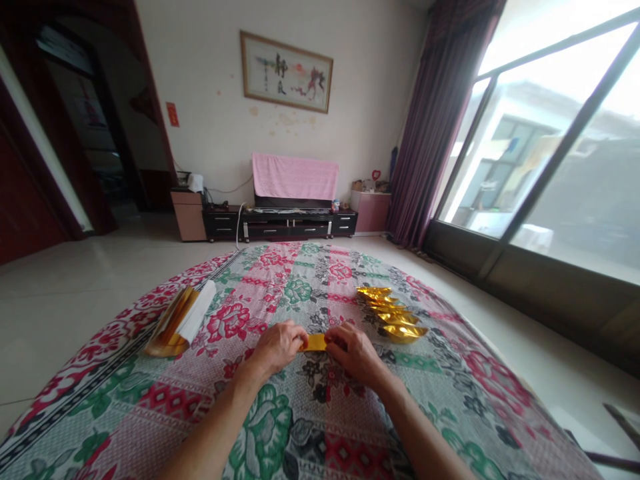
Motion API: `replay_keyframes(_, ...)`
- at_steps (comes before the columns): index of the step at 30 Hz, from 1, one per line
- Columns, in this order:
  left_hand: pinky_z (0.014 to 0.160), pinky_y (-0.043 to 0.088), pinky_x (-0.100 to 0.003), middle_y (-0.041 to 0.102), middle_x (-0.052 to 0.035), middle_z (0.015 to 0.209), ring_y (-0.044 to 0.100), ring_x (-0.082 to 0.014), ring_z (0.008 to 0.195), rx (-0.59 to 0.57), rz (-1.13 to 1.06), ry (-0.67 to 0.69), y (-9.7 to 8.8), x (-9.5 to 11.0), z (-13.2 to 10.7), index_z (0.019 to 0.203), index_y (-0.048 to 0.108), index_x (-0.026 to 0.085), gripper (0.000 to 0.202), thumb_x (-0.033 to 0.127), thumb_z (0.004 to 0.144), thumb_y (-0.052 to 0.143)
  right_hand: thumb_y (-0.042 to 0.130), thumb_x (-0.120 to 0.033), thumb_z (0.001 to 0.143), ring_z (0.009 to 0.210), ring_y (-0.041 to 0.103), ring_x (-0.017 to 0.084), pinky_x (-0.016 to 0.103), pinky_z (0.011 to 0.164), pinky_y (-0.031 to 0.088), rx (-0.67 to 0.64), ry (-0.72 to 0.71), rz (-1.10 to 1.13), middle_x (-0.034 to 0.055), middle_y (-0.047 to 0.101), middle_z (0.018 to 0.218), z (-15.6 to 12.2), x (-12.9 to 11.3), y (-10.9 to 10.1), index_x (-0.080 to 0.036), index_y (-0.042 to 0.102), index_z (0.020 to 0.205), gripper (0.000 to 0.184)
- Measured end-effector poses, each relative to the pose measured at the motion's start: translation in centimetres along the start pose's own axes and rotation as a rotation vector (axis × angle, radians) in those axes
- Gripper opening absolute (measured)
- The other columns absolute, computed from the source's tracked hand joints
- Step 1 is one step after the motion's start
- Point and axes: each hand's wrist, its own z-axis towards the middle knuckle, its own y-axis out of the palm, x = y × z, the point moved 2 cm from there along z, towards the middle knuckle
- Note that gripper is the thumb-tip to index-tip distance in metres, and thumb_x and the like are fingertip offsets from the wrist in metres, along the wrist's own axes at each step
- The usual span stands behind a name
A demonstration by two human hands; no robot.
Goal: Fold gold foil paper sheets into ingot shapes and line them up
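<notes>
Between my two hands a small strip of folded gold paper [315, 343] lies just over the tablecloth. My left hand [281, 343] pinches its left end, fingers closed. At the opposite end, my right hand [353, 345] grips it the same way. To the right of that hand stands a row of several shiny gold paper ingots [404, 332], boat-shaped with pointed ends. Over on the left rests a stack of gold paper sheets [175, 327], curled up at the sides and showing a white backing.
A flowered red, green and grey tablecloth [270, 427] covers the round table. Beyond it are a low black cabinet [295, 225], a pink cloth [295, 176] over a screen-like shape, and a framed picture [287, 71]. Purple curtains [430, 120] and a large window stand at right.
</notes>
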Motion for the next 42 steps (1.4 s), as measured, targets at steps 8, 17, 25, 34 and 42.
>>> replay_keyframes(8, 0.076, 0.040, -0.023, 0.065, -0.0028, 0.090, 0.058, -0.0153, 0.084, 0.027, 0.001, -0.017, 0.1, 0.1, 0.0, 0.095, 0.063, 0.022, 0.023, 0.020, 0.079, 0.047, 0.056, -0.021, 0.075, 0.073, 0.050, 0.014, 0.023, 0.067, 0.038, 0.056, 0.110, -0.096, 0.0032, 0.053, 0.078, 0.2, -0.3, 0.5, -0.018, 0.064, 0.077, 0.009)
replay_keyframes(17, 0.071, 0.041, -0.023, 0.062, -0.0013, 0.082, 0.057, -0.0143, 0.076, 0.062, 0.008, 0.010, -0.2, 0.4, -0.2, 0.095, 0.060, 0.022, 0.022, 0.018, 0.078, 0.046, 0.056, -0.022, 0.073, 0.074, 0.051, 0.014, 0.023, 0.067, 0.037, 0.054, 0.150, -0.097, 0.0026, 0.055, 0.073, 0.4, -0.4, 0.4, -0.018, 0.065, 0.072, 0.010)
replay_keyframes(25, 0.090, 0.040, -0.027, 0.060, -0.0047, 0.103, 0.052, -0.0173, 0.098, 0.100, 0.021, 0.127, 0.3, 0.8, -0.5, 0.109, 0.057, 0.022, 0.036, 0.011, 0.079, 0.042, 0.056, -0.017, 0.068, 0.068, 0.052, 0.014, 0.022, 0.062, 0.036, 0.110, 0.197, -0.091, 0.0021, 0.058, 0.070, 0.6, -0.1, 0.9, -0.018, 0.061, 0.069, 0.005)
replay_keyframes(34, 0.096, 0.039, -0.027, 0.059, -0.0033, 0.118, 0.054, -0.0155, 0.106, 0.164, -0.201, 0.151, 0.9, 0.2, -0.1, 0.122, 0.051, 0.020, 0.053, 0.004, 0.073, 0.039, 0.049, -0.017, 0.072, 0.060, 0.053, 0.012, 0.020, 0.059, 0.038, 0.221, 0.103, 0.182, -0.0008, 0.061, 0.066, 0.8, -1.1, 0.8, -0.019, 0.058, 0.073, 0.009)
replay_keyframes(42, 0.069, 0.047, -0.021, 0.067, -0.0002, 0.089, 0.061, -0.0126, 0.077, 0.056, -0.602, 0.010, 0.8, 0.6, 0.1, 0.118, 0.053, 0.019, 0.047, 0.014, 0.072, 0.046, 0.056, -0.035, 0.070, 0.055, 0.052, 0.010, 0.020, 0.050, 0.041, 0.314, 0.287, 0.747, -0.0007, 0.059, 0.068, 1.2, -0.9, 1.1, -0.017, 0.054, 0.088, 0.026)
